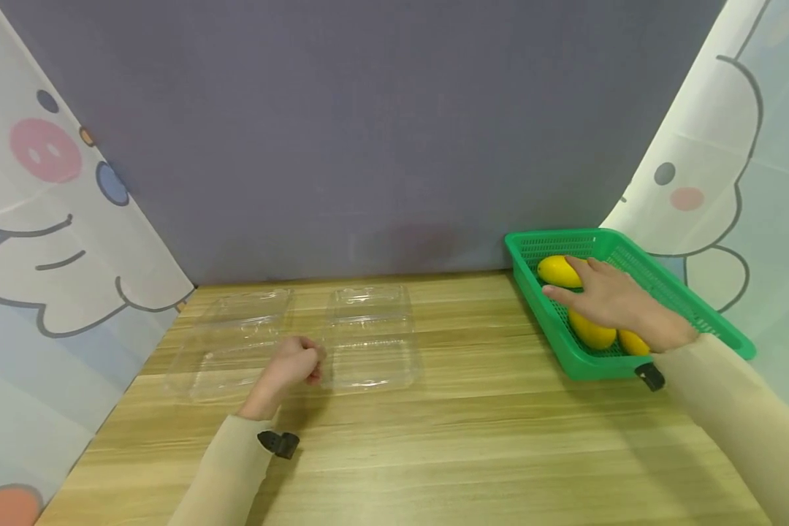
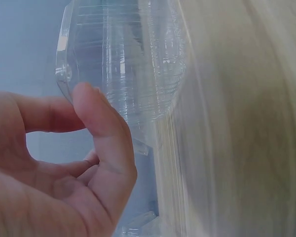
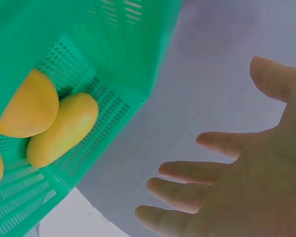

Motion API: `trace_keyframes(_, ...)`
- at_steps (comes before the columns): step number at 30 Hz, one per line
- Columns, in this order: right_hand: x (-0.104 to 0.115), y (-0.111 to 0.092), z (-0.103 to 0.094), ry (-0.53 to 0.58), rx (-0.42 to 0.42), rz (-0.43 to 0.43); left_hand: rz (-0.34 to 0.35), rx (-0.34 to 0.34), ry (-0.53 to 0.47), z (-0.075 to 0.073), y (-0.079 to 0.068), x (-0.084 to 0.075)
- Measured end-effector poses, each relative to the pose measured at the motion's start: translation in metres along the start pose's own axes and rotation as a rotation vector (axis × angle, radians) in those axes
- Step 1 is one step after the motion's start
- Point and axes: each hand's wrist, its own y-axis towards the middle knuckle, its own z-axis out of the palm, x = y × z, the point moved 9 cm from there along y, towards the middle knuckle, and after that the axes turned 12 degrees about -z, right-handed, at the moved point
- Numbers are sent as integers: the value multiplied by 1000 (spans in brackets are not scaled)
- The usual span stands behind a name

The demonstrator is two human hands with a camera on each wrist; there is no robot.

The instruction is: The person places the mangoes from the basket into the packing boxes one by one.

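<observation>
My left hand (image 1: 292, 363) is at the near left edge of a clear plastic clamshell box (image 1: 371, 361), which lies with its lid folded back. In the left wrist view, thumb and forefinger pinch the rim of the clear box (image 2: 121, 59). A second, larger clear box (image 1: 226, 369) lies spread out to the left, partly behind that hand. Over a green basket (image 1: 552, 340) my right hand (image 1: 608, 296) is held with its fingers spread, holding nothing. Beneath it are yellow mangoes (image 1: 592, 332), partly covered by the hand; the right wrist view shows a mango (image 3: 64, 129) against the basket wall.
The wooden table (image 1: 434, 453) ends at a grey panel (image 1: 394, 146) along the back. Cartoon-printed sheets (image 1: 703, 168) close off both sides. The basket stands at the back right, close to the right-hand sheet.
</observation>
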Motion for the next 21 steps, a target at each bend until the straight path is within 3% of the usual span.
trace_keyframes(7,-16,-4,0,15,1,25,5,46,-25,6,2,0)
trace_keyframes(21,-47,-11,4,66,16,57,-4,68,-58,15,1,-1)
